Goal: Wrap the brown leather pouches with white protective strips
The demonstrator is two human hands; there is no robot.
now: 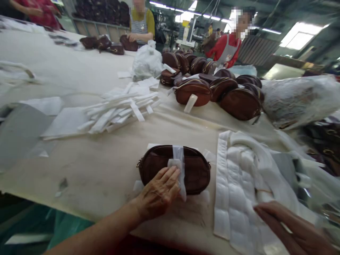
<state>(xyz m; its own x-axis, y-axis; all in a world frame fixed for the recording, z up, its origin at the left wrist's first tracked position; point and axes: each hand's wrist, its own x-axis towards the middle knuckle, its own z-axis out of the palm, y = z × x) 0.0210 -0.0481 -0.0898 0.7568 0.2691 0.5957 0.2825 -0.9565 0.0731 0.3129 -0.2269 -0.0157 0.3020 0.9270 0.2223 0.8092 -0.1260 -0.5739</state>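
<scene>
A dark brown oval handbag (152,171) lies on the table in front of me, with metal rings at both ends. Around its middle runs a white translucent strip (178,152). My left hand (160,193) rests on the bag's front, its fingers lying flat over the strip's folded lower part. Over to the right, my right hand (294,226) is slightly blurred. Its fingers reach out beside a stack of white padded pieces (236,187), apart from one another and with nothing visible between them. Whether they touch the stack I cannot tell.
White strips (117,111) lie heaped at centre left. Several brown bags (192,92) crowd the back, near a white plastic bag (147,62). A large plastic-wrapped bundle (300,101) sits at right. Co-workers (142,26) stand across the table (79,166).
</scene>
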